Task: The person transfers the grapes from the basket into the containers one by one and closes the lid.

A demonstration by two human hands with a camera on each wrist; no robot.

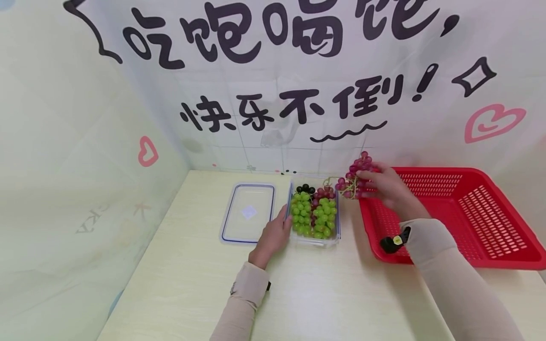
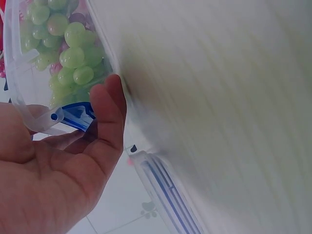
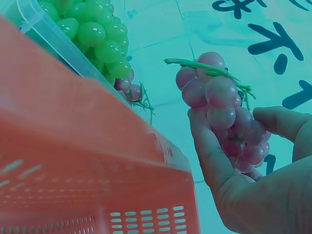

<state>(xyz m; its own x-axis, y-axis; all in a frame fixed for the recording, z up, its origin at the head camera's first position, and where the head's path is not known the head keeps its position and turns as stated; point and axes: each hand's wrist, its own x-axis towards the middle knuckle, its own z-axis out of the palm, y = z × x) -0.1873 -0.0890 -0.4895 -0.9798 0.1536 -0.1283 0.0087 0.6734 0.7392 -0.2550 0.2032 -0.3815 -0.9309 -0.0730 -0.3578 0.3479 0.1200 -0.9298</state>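
Note:
Above the back left rim of the red basket, my right hand (image 1: 387, 188) holds a bunch of red grapes (image 3: 222, 92) between thumb and fingers, its green stem showing. My left hand (image 1: 275, 235) grips the left side of a clear plastic container (image 1: 314, 243); in the left wrist view its fingers curl by a blue-edged clip flap (image 2: 78, 114). Inside the container lie two bunches of green grapes (image 1: 325, 219), some dark grapes (image 1: 305, 189) at the back left and red grapes (image 1: 325, 192) at the back right. A stem pokes over the back right rim.
The red perforated basket (image 1: 465, 263) stands on the right of the pale table (image 1: 192, 284), close beside the container. A clear lid with a blue seal (image 1: 249, 232) lies left of the container. Behind the table hangs a white sheet (image 1: 277, 161) with black writing.

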